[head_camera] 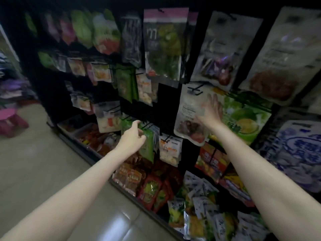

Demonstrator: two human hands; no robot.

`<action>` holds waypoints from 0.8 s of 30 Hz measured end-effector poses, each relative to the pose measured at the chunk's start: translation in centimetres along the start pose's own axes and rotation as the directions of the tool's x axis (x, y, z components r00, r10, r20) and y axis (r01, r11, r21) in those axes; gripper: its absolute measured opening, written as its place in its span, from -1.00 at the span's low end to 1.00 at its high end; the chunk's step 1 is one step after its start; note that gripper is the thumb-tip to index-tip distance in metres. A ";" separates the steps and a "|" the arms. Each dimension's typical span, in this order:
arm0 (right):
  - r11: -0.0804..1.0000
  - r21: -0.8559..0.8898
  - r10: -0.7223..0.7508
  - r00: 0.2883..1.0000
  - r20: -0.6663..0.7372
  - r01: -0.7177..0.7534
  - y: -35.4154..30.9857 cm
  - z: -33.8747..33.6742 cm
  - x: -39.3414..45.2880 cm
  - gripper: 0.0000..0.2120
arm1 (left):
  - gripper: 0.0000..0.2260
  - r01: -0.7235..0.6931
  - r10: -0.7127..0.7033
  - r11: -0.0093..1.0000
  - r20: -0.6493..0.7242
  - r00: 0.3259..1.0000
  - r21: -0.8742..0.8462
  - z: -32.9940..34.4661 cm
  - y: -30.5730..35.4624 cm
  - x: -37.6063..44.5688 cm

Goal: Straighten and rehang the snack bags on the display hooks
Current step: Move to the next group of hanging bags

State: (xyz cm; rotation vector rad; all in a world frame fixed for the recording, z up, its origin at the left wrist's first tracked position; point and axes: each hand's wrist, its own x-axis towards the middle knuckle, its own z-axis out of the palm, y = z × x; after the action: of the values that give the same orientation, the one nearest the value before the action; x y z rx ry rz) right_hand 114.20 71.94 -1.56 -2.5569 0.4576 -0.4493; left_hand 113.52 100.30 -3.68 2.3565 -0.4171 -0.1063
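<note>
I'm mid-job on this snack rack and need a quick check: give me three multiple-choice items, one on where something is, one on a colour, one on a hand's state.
1. Where is the pink stool?
A. on the floor at far left
B. on the top hooks
C. in the bottom bin

2. What colour is the small bag at the left hand?
A. blue
B. green
C. white

3. How is the right hand?
A. a fist, off the rack
B. fingers spread flat on the pale bag
C. pinching a hook

Answers:
1 A, it stands on the tiles left of the rack.
2 B, its face is green.
3 B, straight fingers lie against the bag's front.
</note>
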 end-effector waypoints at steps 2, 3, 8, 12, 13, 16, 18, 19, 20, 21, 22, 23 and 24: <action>0.995 0.066 0.066 0.997 0.034 -0.068 -0.8 0.1 1.2 -0.11 | -0.47 -0.079 0.079 0.997 0.057 0.995 -0.006 -1.8 -1.3 2.3; 0.990 0.105 0.093 0.995 0.045 -0.097 -1.2 0.1 1.6 -0.09 | -0.47 -0.121 0.121 0.993 0.091 0.988 -0.004 -2.8 -1.8 3.4; 0.977 0.050 0.211 0.950 -0.228 -0.205 -3.2 0.7 2.6 -0.21 | -0.48 -0.237 0.244 0.970 0.171 0.955 -0.058 -5.7 -3.8 9.1; 0.938 0.109 0.341 0.932 -0.123 -0.329 -4.7 -1.1 3.9 -0.51 | -0.49 -0.281 0.300 0.952 0.186 0.936 -0.124 -6.4 -3.8 13.1; 0.924 0.197 0.357 0.925 -0.127 -0.329 -5.0 -1.8 4.2 -0.55 | -0.49 -0.295 0.317 0.946 0.184 0.930 -0.137 -6.5 -3.6 14.2; 0.834 0.503 0.374 0.902 -0.216 -0.226 -6.2 -4.0 4.6 -0.65 | -0.49 -0.329 0.355 0.931 0.174 0.919 -0.161 -7.2 -2.9 17.7; 0.832 0.548 0.305 0.896 -0.322 -0.086 -8.1 -5.4 5.0 -0.73 | -0.49 -0.364 0.388 0.916 0.146 0.910 -0.167 -7.4 -2.4 19.6; 0.844 0.536 0.254 0.897 -0.362 -0.023 -9.2 -5.7 5.8 -0.75 | -0.48 -0.378 0.401 0.910 0.134 0.906 -0.170 -7.7 -2.2 20.8; 0.859 0.512 0.207 0.902 -0.378 0.018 -10.3 -5.9 6.9 -0.73 | -0.48 -0.380 0.404 0.907 0.122 0.907 -0.180 -8.0 -2.1 21.9; 0.884 0.466 0.160 0.916 -0.367 0.032 -11.7 -5.7 8.1 -0.67 | -0.48 -0.377 0.401 0.906 0.108 0.910 -0.193 -8.3 -2.0 22.9; 0.914 0.406 0.120 0.934 -0.336 0.029 -13.3 -5.3 9.4 -0.59 | -0.48 -0.380 0.403 0.904 0.096 0.910 -0.196 -8.7 -2.0 23.9; 0.929 0.370 0.112 0.945 -0.309 0.011 -14.6 -4.7 10.7 -0.49 | -0.49 -0.389 0.411 0.901 0.089 0.907 -0.192 -9.1 -2.0 24.7; 0.928 0.373 0.130 0.951 -0.279 -0.018 -15.7 -3.9 11.9 -0.40 | -0.50 -0.400 0.422 0.897 0.087 0.903 -0.190 -9.5 -2.1 25.4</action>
State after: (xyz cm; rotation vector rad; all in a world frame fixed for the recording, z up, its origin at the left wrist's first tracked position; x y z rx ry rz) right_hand 126.88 78.47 12.63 -2.1092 0.5215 -0.8202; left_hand 139.95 99.63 2.95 2.0533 -0.9257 -0.0863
